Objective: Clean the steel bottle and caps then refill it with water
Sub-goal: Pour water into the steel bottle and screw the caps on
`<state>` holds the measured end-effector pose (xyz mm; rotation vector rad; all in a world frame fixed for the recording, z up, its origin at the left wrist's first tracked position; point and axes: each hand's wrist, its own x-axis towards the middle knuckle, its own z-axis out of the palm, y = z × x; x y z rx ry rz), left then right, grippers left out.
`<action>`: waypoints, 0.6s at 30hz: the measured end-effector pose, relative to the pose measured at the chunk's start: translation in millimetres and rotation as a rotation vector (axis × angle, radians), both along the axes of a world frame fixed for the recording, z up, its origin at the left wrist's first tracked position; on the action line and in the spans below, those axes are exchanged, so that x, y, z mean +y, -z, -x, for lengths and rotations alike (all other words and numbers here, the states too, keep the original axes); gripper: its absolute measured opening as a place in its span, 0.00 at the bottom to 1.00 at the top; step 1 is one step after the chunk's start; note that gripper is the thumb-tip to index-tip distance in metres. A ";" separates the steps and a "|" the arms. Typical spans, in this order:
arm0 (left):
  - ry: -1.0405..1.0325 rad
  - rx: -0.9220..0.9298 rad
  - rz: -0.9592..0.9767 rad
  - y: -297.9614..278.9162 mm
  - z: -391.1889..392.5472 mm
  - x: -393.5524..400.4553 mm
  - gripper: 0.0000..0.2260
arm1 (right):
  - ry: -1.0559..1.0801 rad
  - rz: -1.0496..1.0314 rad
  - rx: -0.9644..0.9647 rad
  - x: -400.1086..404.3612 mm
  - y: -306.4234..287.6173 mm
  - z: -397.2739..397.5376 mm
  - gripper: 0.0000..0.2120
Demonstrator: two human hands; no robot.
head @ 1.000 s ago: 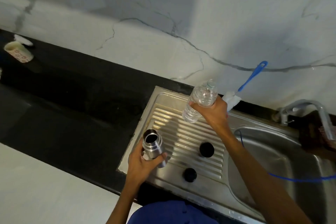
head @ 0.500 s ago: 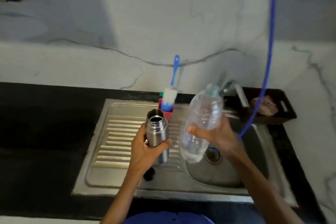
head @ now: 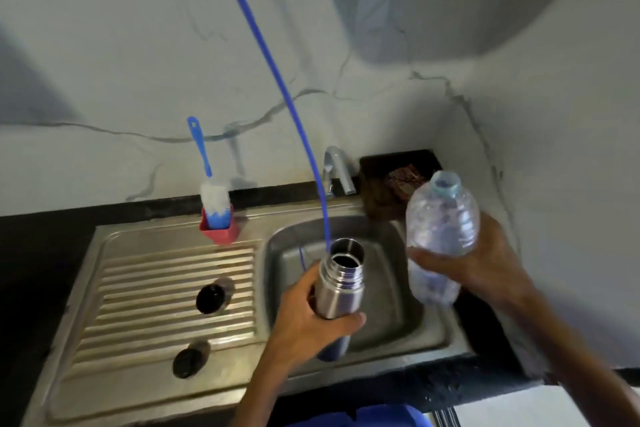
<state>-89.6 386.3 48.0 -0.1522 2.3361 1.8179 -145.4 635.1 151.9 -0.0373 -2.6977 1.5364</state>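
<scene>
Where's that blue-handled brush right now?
The brush stands head-down in a small red holder at the back of the draining board, left of the tap.

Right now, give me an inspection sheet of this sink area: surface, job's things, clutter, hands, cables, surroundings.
Surface: steel sink with ribbed drainboard, set in a black counter.
Job's things: open steel bottle held over the basin; clear plastic bottle, uncapped, beside it; two black caps on the drainboard.
Clutter: bottle brush standing in a red holder; dark tray behind the basin.
Hands: left hand grips the steel bottle; right hand grips the plastic bottle.
Cables: blue hose hanging down into the basin.
Surroundings: marble wall; tap.
</scene>
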 end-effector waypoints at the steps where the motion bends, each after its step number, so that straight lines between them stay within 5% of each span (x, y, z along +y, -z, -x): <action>1: 0.002 0.044 -0.001 -8.3 3.9 11.0 0.28 | -0.015 -0.042 0.112 7.4 -18.5 6.1 0.31; 7: -0.031 0.289 0.031 -66.2 31.2 46.8 0.32 | -0.046 -0.427 0.685 37.6 -92.4 41.5 0.35; 12: -0.036 0.389 0.108 -105.5 55.7 44.0 0.30 | -0.111 -0.785 0.997 54.4 -114.7 75.3 0.21; 18: -0.050 0.421 0.135 -119.1 70.3 36.1 0.31 | -0.190 -1.101 1.141 65.8 -115.4 97.4 0.19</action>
